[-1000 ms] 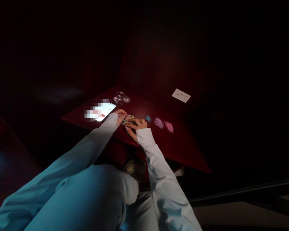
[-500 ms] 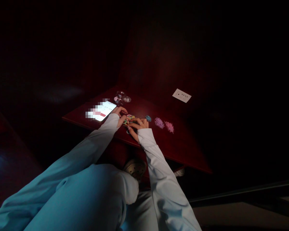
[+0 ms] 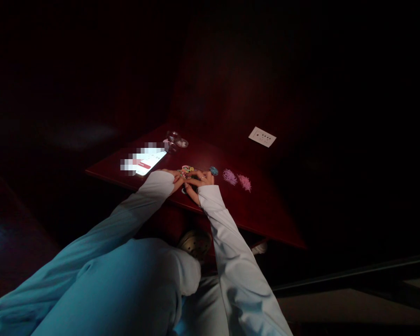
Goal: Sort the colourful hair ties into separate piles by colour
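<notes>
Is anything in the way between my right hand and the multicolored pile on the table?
Nothing visible: your right hand reaches up to the multicolored pile, and your left hand is at the pile's left side, not between them.

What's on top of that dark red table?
A lit phone, a clear container, a mixed-colour pile, a blue pile, a purple pile and a pink pile. The left hand and right hand hide whatever lies right beneath them, so that can't be seen.
</notes>
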Tool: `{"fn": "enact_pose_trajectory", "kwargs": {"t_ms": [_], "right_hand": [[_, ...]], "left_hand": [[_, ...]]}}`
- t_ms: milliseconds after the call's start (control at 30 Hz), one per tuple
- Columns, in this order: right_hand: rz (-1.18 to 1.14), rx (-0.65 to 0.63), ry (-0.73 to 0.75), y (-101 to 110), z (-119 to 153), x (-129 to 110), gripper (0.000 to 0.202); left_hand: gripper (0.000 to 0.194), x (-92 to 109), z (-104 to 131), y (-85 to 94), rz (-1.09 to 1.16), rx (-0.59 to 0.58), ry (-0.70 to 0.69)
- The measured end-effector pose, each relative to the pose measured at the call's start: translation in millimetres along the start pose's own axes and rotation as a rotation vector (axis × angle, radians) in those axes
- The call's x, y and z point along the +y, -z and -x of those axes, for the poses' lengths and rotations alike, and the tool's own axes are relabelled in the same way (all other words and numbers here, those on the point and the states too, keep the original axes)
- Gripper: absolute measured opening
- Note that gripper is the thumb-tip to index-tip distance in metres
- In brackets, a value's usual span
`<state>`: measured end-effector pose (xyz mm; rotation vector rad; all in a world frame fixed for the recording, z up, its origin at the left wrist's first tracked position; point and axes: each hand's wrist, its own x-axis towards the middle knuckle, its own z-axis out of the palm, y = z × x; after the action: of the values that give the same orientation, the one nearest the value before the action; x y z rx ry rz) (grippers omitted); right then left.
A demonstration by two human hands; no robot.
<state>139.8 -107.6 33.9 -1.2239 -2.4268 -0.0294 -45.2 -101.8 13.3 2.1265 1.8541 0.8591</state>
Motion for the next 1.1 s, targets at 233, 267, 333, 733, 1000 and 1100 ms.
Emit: {"fn": "enact_pose_trajectory", "kwargs": {"t_ms": [233,267,333,733,1000,1100], "right_hand": [[-0.03,0.073,-0.012,2.9,0.4,2.0,0.022],[-0.036,0.108,-0.033,2.3,0.2,3.8,0.022],[-0.039,0.175,-0.085,-0.2,-0.7,8.0,0.022],[-0.018,0.245,-0.14,-4.9,-1.6,20.5,0.024],[0.011,0.456,-0.808,9.4,-7.3,88.2,0.032],[0.109,0.395,-0.772,10.7,-10.0,98.6,0.031]], "left_hand": [[0.037,0.1,1.5,4.3,0.087,-0.002,0.025],[0.041,-0.6,1.8,4.1,0.135,0.013,0.019],[0.047,-2.7,0.9,1.7,0.24,0.013,-0.009],[0.053,-14.4,-13.1,-16.7,0.447,-0.058,-0.1],[0.05,-7.0,-7.5,-11.6,0.466,-0.08,-0.052],[0.047,-5.3,-6.7,-11.9,0.48,-0.063,-0.052]]}}
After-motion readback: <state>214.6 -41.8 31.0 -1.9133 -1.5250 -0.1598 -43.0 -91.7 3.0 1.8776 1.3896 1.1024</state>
